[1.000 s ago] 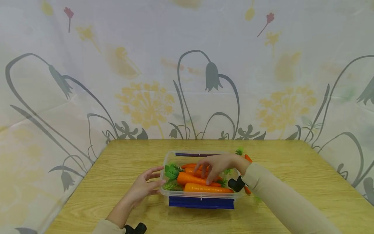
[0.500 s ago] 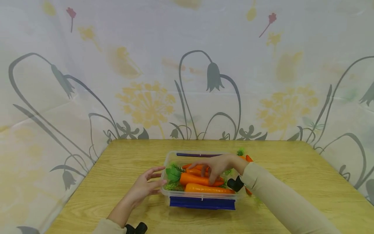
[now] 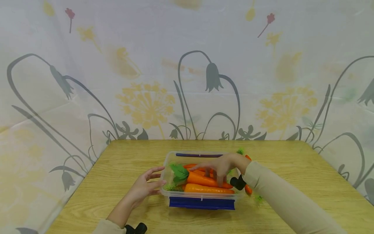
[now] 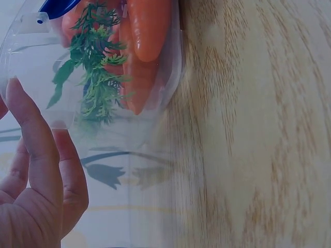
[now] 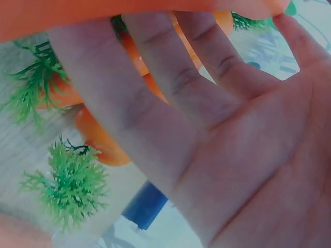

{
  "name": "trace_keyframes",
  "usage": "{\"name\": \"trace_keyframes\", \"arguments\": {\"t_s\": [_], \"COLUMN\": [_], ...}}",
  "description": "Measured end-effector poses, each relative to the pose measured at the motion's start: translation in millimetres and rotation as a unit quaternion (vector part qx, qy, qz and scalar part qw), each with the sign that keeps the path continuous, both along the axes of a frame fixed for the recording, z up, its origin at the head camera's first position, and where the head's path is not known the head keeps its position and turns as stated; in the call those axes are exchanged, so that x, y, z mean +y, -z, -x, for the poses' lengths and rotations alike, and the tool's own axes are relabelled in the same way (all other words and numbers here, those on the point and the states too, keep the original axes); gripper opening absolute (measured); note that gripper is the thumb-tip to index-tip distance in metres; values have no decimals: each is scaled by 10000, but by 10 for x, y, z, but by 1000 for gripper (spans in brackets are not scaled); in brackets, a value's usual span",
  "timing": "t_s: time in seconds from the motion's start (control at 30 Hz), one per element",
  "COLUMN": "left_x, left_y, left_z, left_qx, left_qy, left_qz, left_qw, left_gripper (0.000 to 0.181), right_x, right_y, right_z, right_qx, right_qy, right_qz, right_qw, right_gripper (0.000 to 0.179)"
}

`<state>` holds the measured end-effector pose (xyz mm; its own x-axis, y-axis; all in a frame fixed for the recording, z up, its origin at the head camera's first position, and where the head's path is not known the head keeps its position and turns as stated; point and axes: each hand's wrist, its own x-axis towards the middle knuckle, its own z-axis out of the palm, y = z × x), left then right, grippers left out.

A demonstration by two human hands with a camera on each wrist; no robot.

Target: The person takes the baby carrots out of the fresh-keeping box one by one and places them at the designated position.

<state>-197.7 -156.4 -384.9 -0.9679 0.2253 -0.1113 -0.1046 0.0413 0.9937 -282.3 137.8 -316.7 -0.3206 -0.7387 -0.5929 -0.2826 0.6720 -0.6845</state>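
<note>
A clear plastic box [image 3: 165,162] with blue latches stands on the table, holding several orange carrots with green tops. My right hand [image 3: 222,165] reaches down into it and grips a broad-leaved carrot [image 3: 201,179]. In the right wrist view, this carrot [image 5: 155,11] crosses the top, the fingers passing behind it and the thumb at its right end. In front of it lies another carrot [image 3: 208,188] along the near wall. My left hand [image 3: 143,187] rests its spread fingertips against the box's left side; in the left wrist view fingertips meet the clear rim.
More carrots [image 3: 248,189] lie on the table just right of the box, partly hidden by the right forearm. A feathery green top [image 3: 240,151] shows behind them. A patterned cloth [image 3: 187,107] hangs behind the wooden table [image 3: 131,152].
The broad-leaved carrot has shifted to the right inside the box, together with the right hand's fingers. My left hand stays at the box's left side.
</note>
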Motion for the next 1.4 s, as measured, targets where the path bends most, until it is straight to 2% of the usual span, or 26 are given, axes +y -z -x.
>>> {"name": "trace_keyframes", "arguments": {"t_s": [0.2, 0.5, 0.77, 1.1, 1.4], "left_x": [0, -2, -1, -1, 4], "left_y": [-2, 0, 12, 6, -8], "left_z": [-3, -5, -1, -4, -7], "left_qx": [-3, 19, 23, 20, 30], "left_qy": [0, -23, 1, -11, 2], "left_qz": [2, 15, -18, -11, 39], "left_qw": [10000, 10000, 10000, 10000, 10000], "left_gripper": [63, 62, 63, 62, 61], "right_x": [69, 193, 351, 611, 809], "right_y": [-57, -163, -215, -209, -147], "right_z": [-44, -82, -149, -194, -239], "right_qx": [327, 683, 1253, 1349, 1749], "right_qy": [254, 453, 843, 1328, 1576], "right_qz": [154, 800, 1065, 1461, 1794], "right_qw": [9990, 9934, 9828, 9710, 9552], "right_gripper": [99, 104, 100, 103, 100]}}
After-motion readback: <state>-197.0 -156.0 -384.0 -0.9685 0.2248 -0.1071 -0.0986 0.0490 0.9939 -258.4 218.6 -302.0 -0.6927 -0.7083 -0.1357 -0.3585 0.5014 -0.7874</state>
